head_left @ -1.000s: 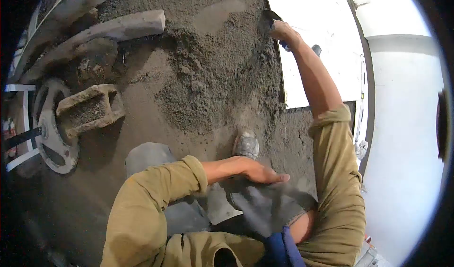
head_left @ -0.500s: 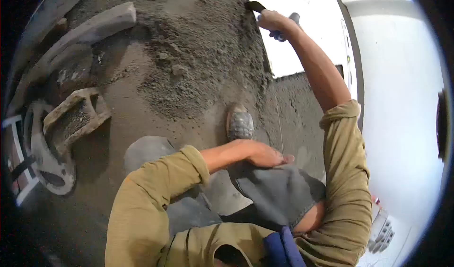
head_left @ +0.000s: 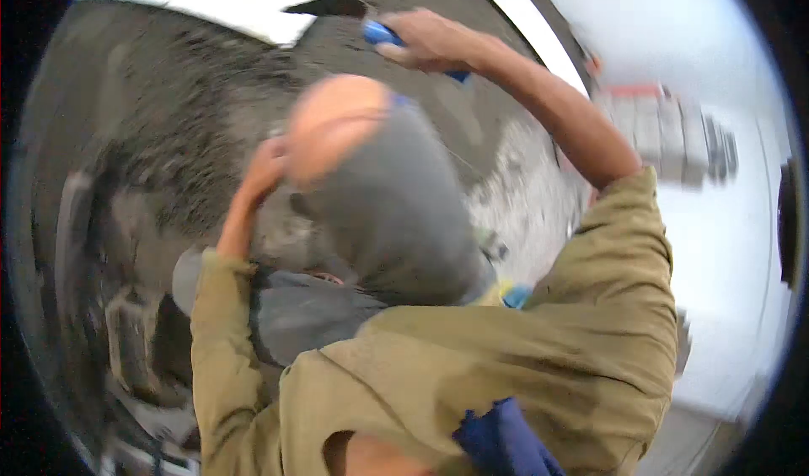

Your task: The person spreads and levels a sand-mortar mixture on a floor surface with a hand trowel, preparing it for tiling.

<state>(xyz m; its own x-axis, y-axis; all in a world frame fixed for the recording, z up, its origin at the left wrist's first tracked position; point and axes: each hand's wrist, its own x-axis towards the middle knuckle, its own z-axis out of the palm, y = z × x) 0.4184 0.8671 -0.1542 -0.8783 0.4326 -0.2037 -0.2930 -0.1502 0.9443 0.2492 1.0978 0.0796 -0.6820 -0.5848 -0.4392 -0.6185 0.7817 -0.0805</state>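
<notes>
My right hand (head_left: 434,42) is closed around the blue handle of a trowel (head_left: 333,6). The trowel's dark blade points left, close to the corner of a large white slab (head_left: 194,0), over grey mortar (head_left: 472,109). My left hand (head_left: 268,164) is against the side of my bent, bare knee (head_left: 337,130). Its fingers are blurred and partly hidden behind the knee, so I cannot make out how they are held.
Rough, loose mortar (head_left: 168,71) spreads left of the knee. A blurred hollow block (head_left: 131,341) lies at lower left. Stacked grey blocks (head_left: 661,134) stand at right on a pale floor. A long white strip (head_left: 539,25) runs beyond my right hand.
My view has swung right, so the white slab sits farther left. My right hand still grips the trowel. The left hand has gone from above my leg to the knee's left side.
</notes>
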